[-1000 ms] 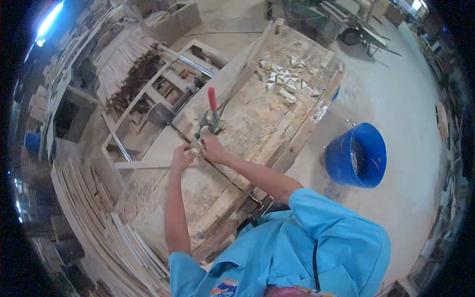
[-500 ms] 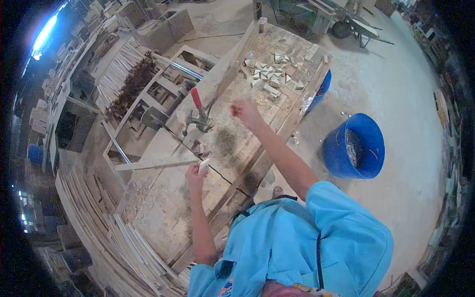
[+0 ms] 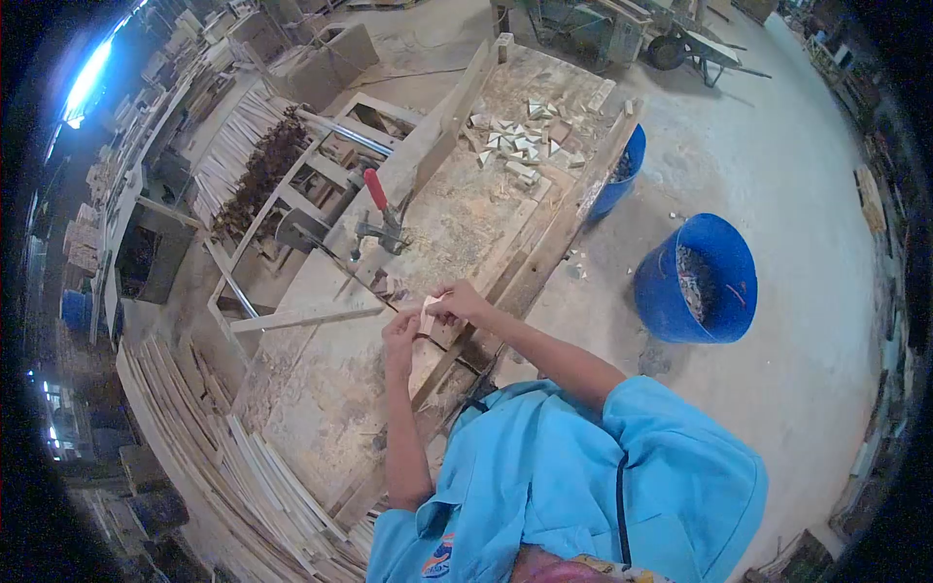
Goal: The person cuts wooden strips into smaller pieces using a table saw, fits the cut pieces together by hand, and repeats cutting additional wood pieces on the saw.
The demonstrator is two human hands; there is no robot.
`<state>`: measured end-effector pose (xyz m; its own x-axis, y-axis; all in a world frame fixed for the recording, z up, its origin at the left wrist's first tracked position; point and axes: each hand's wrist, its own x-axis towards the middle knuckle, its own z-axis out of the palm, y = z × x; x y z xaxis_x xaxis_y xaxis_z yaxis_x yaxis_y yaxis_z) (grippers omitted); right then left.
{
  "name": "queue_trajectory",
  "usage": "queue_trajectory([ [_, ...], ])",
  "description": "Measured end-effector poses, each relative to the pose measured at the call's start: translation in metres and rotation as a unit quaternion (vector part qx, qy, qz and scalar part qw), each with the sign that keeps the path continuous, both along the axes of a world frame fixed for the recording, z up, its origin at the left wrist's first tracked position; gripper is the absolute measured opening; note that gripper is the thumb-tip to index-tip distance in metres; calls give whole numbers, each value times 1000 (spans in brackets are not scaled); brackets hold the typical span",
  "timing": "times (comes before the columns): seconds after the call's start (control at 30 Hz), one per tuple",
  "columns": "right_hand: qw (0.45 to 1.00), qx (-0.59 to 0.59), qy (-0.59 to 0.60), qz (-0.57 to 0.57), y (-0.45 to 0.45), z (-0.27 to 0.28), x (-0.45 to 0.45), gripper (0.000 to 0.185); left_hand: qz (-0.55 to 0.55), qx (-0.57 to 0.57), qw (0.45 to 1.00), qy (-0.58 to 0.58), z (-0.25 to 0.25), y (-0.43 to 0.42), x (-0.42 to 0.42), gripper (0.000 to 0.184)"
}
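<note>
A light blue shirt [image 3: 573, 457] with a dark cord hanging down it is seen nearest, its short sleeves turned toward the bench; both forearms are stretched forward and the hands are brought close together over the near part of the worktop. By the left hand [image 3: 399, 330], its fingers curled nearly closed, a small pale piece [image 3: 426, 316] is gripped at one side; by the right hand [image 3: 461, 302], likewise curled in a pinch, the same piece is gripped from the other side; the exact placing of the fingertips is hidden. The piece is held just above the dark slot [image 3: 367, 284] that is cut across the workbench [image 3: 311, 389]; the bench is strewn with sawdust and shavings.

To the left, long wooden strips [image 3: 194, 447] are heaped beside the bench, and a pale bar [image 3: 306, 319] is laid with its end near the left hand; a little beyond the hands, a clamp [image 3: 391, 233] with a red handle [image 3: 375, 189] is seen upright beside the slot. To the right, a blue bucket [image 3: 657, 296], partly filled with scraps, is stood on the floor; farther along the bench, small blocks [image 3: 522, 146], many of them triangular, are scattered in a loose group, and a second blue bucket [image 3: 604, 207] is partly hidden by the bench edge; farthest off, a wheelbarrow [image 3: 711, 49] is parked on the floor.
</note>
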<state>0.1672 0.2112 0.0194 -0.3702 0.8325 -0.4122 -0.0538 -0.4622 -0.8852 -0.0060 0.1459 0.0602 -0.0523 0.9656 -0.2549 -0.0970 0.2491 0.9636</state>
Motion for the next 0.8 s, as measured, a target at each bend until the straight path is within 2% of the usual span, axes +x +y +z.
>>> queue_trajectory([
  [0.03, 1000, 2, 7, 1, -3, -5, 1, 34, 10, -53, 998, -37, 2, -4, -4, 22],
  [0.1, 978, 205, -10, 34, -6, -33, -4, 30, -12, -35, 998, 52, -12, -6, -15, 24],
  [0.17, 973, 225, -22, 42, -12, -41, -12, 28, 7, -27, 994, 110, -24, -7, -29, 25],
  [0.23, 996, 64, -43, 33, -5, -27, -15, 28, 70, -28, 988, 134, -30, 4, -44, 25],
  [0.3, 998, 35, -48, -2, -1, -35, -12, 29, 101, 4, 981, 166, -47, 26, -88, 29],
  [0.37, 999, 22, -30, -25, -1, -19, 1, 30, 137, 14, 975, 175, -38, 50, -124, 28],
  [0.43, 999, 11, 1, -41, -1, -19, 11, 30, 83, 47, 940, 327, -12, 75, -149, 25],
  [0.5, 998, -6, 24, -59, -1, -10, 16, 31, 84, 86, 940, 320, -26, 103, -173, 23],
  [0.6, 997, -24, 24, -70, -9, 9, 18, 30, -8, 79, 930, 360, -61, 145, -194, 22],
  [0.7, 998, -4, -15, -58, -10, 3, 19, 29, -84, 108, 830, 540, -86, 159, -194, 20],
  [0.8, 998, -5, -16, -62, -10, -1, 20, 29, -19, 75, 755, 651, -72, 153, -174, 17],
])
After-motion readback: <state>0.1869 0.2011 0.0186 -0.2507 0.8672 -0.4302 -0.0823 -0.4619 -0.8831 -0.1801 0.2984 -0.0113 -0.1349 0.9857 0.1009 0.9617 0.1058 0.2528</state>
